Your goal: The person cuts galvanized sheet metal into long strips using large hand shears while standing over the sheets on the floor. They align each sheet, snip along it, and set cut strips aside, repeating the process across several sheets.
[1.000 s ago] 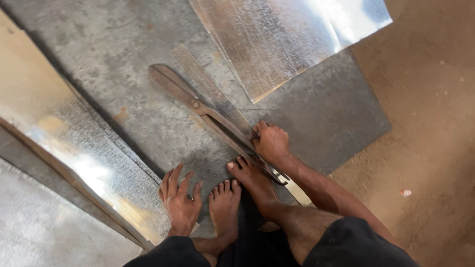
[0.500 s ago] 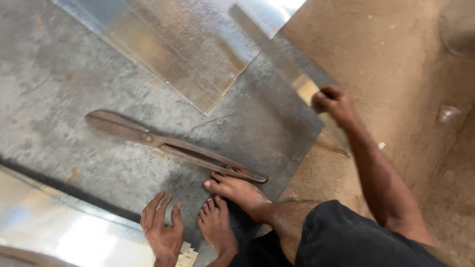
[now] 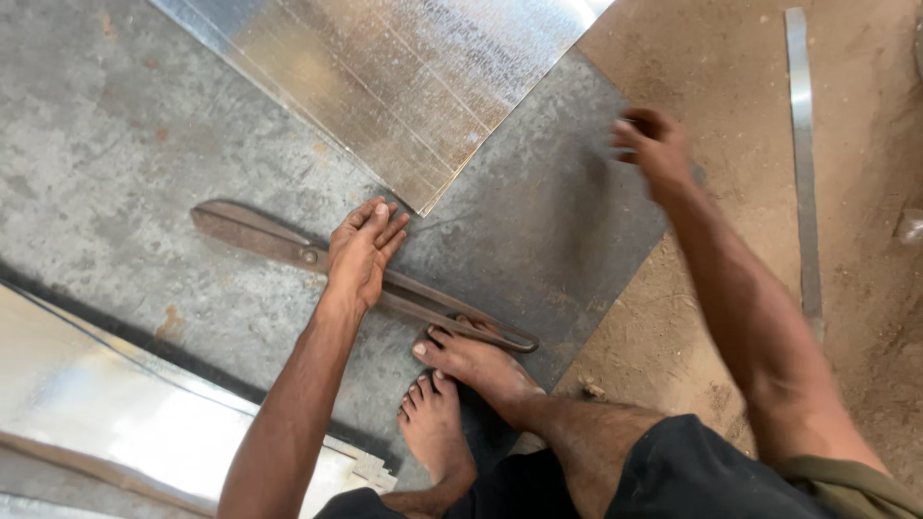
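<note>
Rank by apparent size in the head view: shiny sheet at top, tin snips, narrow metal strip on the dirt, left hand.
1. Shiny sheet, largest by far.
2. Tin snips and narrow metal strip: similar length, too close to rank.
3. Left hand, smallest, resting on the snips.

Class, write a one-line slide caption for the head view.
Left hand rests on rusty tin snips lying on a grey metal sheet; right hand hovers empty.

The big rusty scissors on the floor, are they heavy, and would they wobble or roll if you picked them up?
The metal shears look thick, long and solid, so probably heavy and stiff. They lie flat on the grey sheet, so rolling seems unlikely. The left hand rests over the middle joint; lifted there, the long handles might swing open.
</note>
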Demonstrator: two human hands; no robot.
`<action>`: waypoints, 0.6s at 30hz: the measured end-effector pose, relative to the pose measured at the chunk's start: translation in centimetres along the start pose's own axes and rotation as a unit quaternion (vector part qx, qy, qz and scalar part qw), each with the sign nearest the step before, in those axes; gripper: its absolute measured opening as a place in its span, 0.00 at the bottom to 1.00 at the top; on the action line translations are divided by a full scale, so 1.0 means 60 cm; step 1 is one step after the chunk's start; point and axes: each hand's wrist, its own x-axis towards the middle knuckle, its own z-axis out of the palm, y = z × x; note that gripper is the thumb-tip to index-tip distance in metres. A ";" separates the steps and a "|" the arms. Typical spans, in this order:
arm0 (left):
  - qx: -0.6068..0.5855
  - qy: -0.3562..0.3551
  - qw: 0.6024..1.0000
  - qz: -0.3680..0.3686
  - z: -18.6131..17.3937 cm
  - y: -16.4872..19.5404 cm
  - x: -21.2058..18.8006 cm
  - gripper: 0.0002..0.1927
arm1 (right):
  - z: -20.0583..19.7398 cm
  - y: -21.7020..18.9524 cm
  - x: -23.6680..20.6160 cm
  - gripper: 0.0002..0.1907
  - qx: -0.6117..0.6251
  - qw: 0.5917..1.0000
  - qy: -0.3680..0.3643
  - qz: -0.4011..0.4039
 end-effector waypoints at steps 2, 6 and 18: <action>-0.033 0.005 0.999 -0.005 0.025 -0.002 0.025 0.11 | 0.073 -0.023 0.034 0.22 0.081 0.996 -0.024 0.033; -0.059 0.045 0.997 -0.004 0.042 -0.010 0.042 0.09 | 0.155 -0.067 0.086 0.27 0.182 0.975 0.016 0.125; 0.050 0.008 0.999 0.014 0.125 0.089 0.006 0.10 | 0.169 -0.139 0.076 0.10 0.261 0.954 -0.010 0.147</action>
